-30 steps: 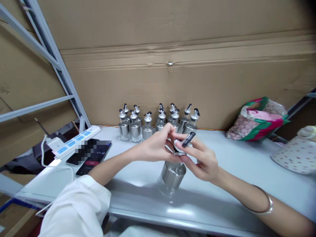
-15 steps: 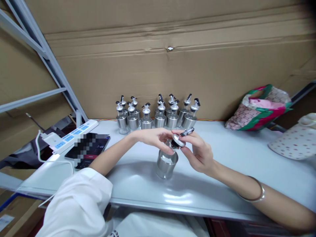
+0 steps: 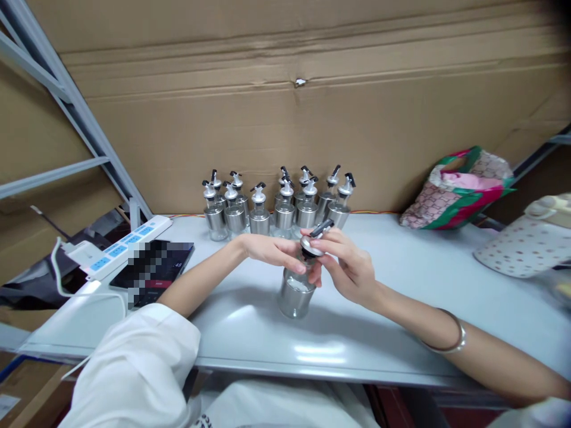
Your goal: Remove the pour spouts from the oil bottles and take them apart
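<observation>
Mounted on the wearer's head, facing forward and down over a glossy, pale grey table (image 3: 414, 279). Set near enough to bring both forearms in from the lower left and right, with the bare left hand (image 3: 270, 250) and bare right hand (image 3: 351, 266) around mid-frame. Looking obliquely from above onto a clear glass bottle with a silver metal band (image 3: 296, 297), just beyond the table's near edge. Facing a creased brown cardboard wall (image 3: 214, 125) across the far edge. Spreading wide, from a grey metal shelf frame (image 3: 116, 168) at left to a white, dotted container (image 3: 517, 249) cut by the right border.
</observation>
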Demonstrator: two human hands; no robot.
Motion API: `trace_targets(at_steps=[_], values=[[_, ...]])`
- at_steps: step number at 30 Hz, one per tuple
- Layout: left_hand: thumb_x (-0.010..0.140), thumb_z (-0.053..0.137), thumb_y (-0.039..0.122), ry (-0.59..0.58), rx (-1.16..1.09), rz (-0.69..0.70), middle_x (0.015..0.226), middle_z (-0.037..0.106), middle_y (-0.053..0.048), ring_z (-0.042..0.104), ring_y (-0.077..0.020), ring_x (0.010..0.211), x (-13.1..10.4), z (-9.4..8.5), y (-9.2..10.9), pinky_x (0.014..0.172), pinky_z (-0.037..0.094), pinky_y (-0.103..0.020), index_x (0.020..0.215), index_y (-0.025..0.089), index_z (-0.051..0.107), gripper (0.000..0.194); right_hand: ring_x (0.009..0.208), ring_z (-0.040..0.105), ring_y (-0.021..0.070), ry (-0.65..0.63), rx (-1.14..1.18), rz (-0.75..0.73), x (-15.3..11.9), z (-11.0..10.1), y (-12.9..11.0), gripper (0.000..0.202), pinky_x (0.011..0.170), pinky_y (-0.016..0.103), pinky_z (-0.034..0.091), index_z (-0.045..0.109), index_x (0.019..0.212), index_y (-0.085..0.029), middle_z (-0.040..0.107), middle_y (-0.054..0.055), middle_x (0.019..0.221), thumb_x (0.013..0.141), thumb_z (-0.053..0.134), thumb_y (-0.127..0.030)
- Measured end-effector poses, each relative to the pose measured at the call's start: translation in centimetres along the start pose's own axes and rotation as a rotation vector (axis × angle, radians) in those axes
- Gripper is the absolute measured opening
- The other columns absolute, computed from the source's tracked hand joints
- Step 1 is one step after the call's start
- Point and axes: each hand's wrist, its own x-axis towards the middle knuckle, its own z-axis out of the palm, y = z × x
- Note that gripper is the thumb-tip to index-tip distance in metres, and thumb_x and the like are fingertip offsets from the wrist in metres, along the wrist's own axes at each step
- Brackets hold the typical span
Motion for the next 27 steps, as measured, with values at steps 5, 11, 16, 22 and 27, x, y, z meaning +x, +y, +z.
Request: trace_targets(at_steps=[5, 11, 16, 22, 27], values=[[0.07, 0.069, 0.054, -0.016, -0.015, 0.006, 0.092, 0.058, -0.005, 0.056, -0.0222, 0.103, 0.2, -0.3, -0.7, 0.094, 0.041, -0.033, 0.085, 0.015, 0.058, 0.043, 0.085, 0.06, 0.0204, -0.056, 0.019, -0.031, 0.3, -0.2, 0.0, 0.038, 0.072, 0.037, 0.048, 0.054, 0.122, -0.024, 0.064, 0.007, 0.087, 0.089, 0.044, -0.009], [0.05, 0.077, 0.046, 0.012, -0.072, -0.009, 0.097, 0.061, -0.005, 0.054, -0.0262, 0.106, 0.3, -0.2, -1.4, 0.097, 0.038, -0.038, 0.091, 0.016, 0.059, 0.054, 0.075, 0.057, 0.0194, -0.053, -0.084, -0.105, 0.4, 0.1, -0.1, 0.038, 0.065, 0.036, 0.047, 0.052, 0.125, -0.024, 0.063, 0.006, 0.085, 0.088, 0.047, -0.018], [0.057, 0.056, 0.056, 0.093, -0.274, -0.012, 0.096, 0.064, -0.008, 0.057, -0.0296, 0.102, 0.4, -0.2, -2.2, 0.091, 0.041, -0.041, 0.087, 0.016, 0.06, 0.05, 0.076, 0.056, 0.0196, -0.016, -0.147, -0.158, -0.1, 0.4, 0.0, 0.042, 0.064, 0.034, 0.046, 0.05, 0.129, -0.023, 0.062, 0.007, 0.086, 0.086, 0.051, -0.023], [0.063, 0.05, 0.051, 0.141, -0.281, -0.025, 0.081, 0.065, -0.004, 0.058, -0.026, 0.092, 0.7, 0.1, -2.0, 0.086, 0.042, -0.038, 0.079, 0.019, 0.057, 0.036, 0.073, 0.056, 0.0177, 0.021, -0.19, -0.211, -0.1, 0.5, -0.1, 0.04, 0.06, 0.031, 0.046, 0.053, 0.125, -0.021, 0.061, 0.008, 0.089, 0.086, 0.052, -0.025], [0.056, 0.054, 0.048, 0.133, -0.288, -0.03, 0.083, 0.065, -0.005, 0.058, -0.027, 0.094, 0.8, 0.1, -2.1, 0.086, 0.043, -0.039, 0.079, 0.018, 0.057, 0.038, 0.072, 0.053, 0.0178, 0.011, -0.203, -0.199, 0.1, 0.7, -0.5, 0.034, 0.06, 0.032, 0.046, 0.056, 0.116, -0.022, 0.062, 0.006, 0.084, 0.082, 0.054, -0.023]])
